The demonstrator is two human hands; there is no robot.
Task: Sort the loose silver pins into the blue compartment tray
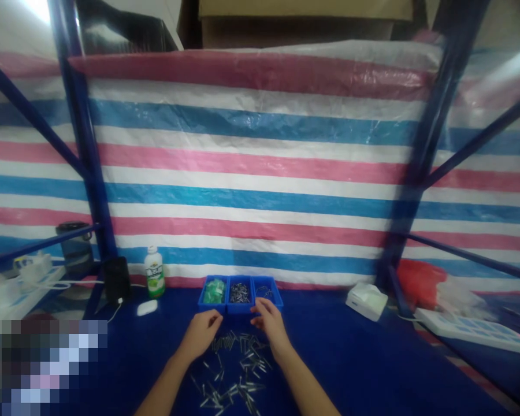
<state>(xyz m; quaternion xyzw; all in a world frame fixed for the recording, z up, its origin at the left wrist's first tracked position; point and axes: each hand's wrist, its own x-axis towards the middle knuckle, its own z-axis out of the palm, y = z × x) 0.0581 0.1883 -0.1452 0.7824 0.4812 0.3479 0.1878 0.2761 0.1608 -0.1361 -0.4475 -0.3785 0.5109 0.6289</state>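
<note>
Showing up in the lower middle of the frame, the left hand point(202, 332) is held with its fingers curled in near the thumb, and whether anything's pinched there can't be told. Just right of centre, the right hand point(272, 329) is held with fingers loosely bent, close to the front of the right bin point(278, 296); a grip on something small can't be made out either. Between and below the hands, loads of thin metal pins point(245, 388) are scattered over the blue table point(351, 364), with some lined up in a rough row at the top of the spread. Green packets point(215, 292) are kept in the left bin point(203, 300), small metal bits point(240, 293) are heaped in the middle bin point(240, 309), and only a few pieces are seen in the right one. A bottle point(155, 276) is parked at centre left, and a tissue pack point(367, 300) is left over at lower right.
</note>
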